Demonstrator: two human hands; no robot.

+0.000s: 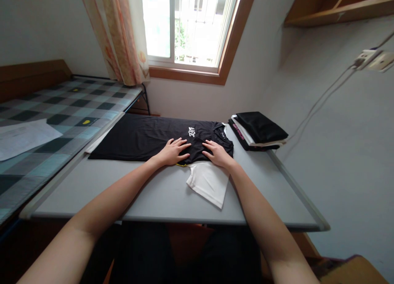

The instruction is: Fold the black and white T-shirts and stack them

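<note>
Bare left forearm and right forearm are extended across the near edge of a gray tabletop, above dark-clothed legs. At far left, a printed paper sheet is seen on a checked mattress, which is set beside the table. A patterned curtain is hung at the left of a window framed in brown. On the table, a black T-shirt is laid flat, its hem placed at left and its collar at right. A white strip is exposed at the hem. The left hand is held open, palm down, its fingers spread on the shirt just below white "LIFE" lettering. A short-sleeved section of white fabric is exposed from beneath the shirt's near side, with a thin yellow edge visible beside it. The right hand is also held open and flat, rested on the shirt near the collar. Farther right, folded black and white clothes are stacked near the wall. Above them, a wooden shelf is mounted, and at far right a cable is plugged into a wall outlet.
</note>
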